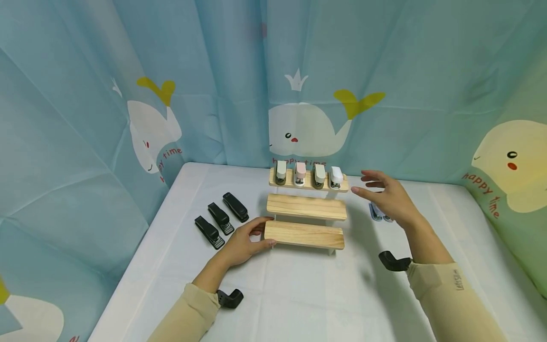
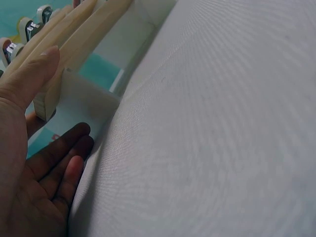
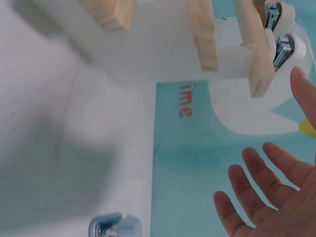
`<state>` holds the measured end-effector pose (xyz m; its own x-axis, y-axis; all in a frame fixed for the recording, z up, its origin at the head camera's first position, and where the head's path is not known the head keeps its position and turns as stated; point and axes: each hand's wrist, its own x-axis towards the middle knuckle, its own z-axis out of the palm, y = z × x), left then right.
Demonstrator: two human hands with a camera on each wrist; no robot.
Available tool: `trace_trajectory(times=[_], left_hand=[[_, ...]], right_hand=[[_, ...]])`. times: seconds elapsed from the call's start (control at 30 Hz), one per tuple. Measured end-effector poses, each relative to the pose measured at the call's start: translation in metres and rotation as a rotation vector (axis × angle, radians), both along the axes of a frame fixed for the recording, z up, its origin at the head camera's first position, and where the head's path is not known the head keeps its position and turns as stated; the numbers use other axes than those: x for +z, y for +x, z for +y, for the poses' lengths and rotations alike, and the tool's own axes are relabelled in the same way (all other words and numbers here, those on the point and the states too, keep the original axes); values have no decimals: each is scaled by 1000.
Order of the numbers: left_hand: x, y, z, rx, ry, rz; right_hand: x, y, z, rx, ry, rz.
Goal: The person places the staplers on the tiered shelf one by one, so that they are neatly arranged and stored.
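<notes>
A three-tier wooden display shelf [image 1: 306, 206] stands mid-table on clear supports. My left hand [image 1: 243, 243] grips the left end of its lowest board [image 2: 79, 52], thumb over the face and a finger behind, the other fingers loosely spread below. Along the top board stand small staplers: a grey-green one [image 1: 280, 172], a pink one [image 1: 300, 174], a cream one [image 1: 318, 175] and a white one [image 1: 335, 177]. Just right of the white stapler my right hand [image 1: 389, 197] hovers with spread fingers, holding nothing. Both lower boards are bare.
Three black staplers [image 1: 221, 218] lie in a slanted row left of the shelf. Light blue staplers [image 1: 376, 212] are partly hidden beneath my right hand. A blue curtain [image 1: 239, 95] with whale prints hangs right behind the white table [image 1: 299, 294].
</notes>
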<state>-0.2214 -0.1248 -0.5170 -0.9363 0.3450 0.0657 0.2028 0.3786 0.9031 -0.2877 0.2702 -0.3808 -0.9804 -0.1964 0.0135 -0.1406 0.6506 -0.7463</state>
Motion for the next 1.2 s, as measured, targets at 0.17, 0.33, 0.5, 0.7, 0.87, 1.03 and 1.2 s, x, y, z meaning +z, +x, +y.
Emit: trace_trajectory(times=[0.17, 0.33, 0.5, 0.7, 0.87, 1.03, 1.2], left_hand=[[1, 0, 0, 4, -6, -5], [1, -1, 0, 3, -12, -15], [0, -2, 0, 6, -16, -16], [-2, -3, -1, 8, -22, -7], [-2, -3, -1, 8, -22, -12], [-1, -3, -1, 9, -23, -16], [0, -1, -1, 18, -28, -25]], right_hand=[[-3, -1, 11, -14, 51, -19], [-9, -3, 24, -29, 115, -17], [-16, -4, 36, -25, 139, -31], [-22, -9, 50, -3, 172, -58], [-28, -13, 60, 21, 215, -87], [-34, -17, 67, 35, 272, -103], [-41, -21, 71, 40, 290, -150]])
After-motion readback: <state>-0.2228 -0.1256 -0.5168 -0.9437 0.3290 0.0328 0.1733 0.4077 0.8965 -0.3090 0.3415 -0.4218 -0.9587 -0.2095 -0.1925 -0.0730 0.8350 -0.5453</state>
